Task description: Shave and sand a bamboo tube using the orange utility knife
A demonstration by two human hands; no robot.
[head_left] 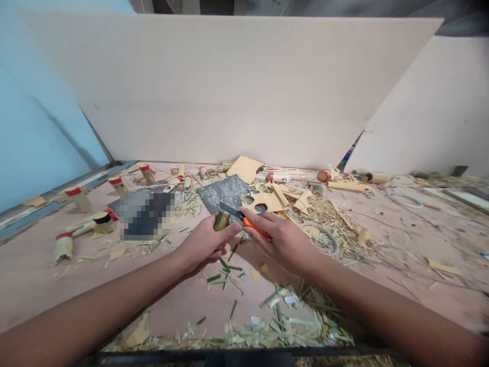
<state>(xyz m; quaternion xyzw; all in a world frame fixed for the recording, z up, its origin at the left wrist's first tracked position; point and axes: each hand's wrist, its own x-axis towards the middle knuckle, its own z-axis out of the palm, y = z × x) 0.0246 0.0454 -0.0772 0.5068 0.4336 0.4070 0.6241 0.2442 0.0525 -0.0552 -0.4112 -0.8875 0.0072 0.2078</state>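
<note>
In the middle of the view my left hand (204,242) is closed around a short green bamboo piece (221,221), whose end sticks up between thumb and fingers. My right hand (284,237) grips the orange handle of a utility knife (256,228). Its dark blade points up and left, just beyond the bamboo piece; whether the two touch is unclear. The fingertips of both hands are close together over the pinkish tabletop (153,285). Green bamboo slivers (225,272) lie below them.
Behind the hands lies a dark grey sheet (221,192) beside yellow card with cut holes (267,200). Red-topped bamboo tubes (63,247) stand at the left. A roll of tape (324,239) and many shavings (344,229) lie right. A pale board (229,92) rises behind.
</note>
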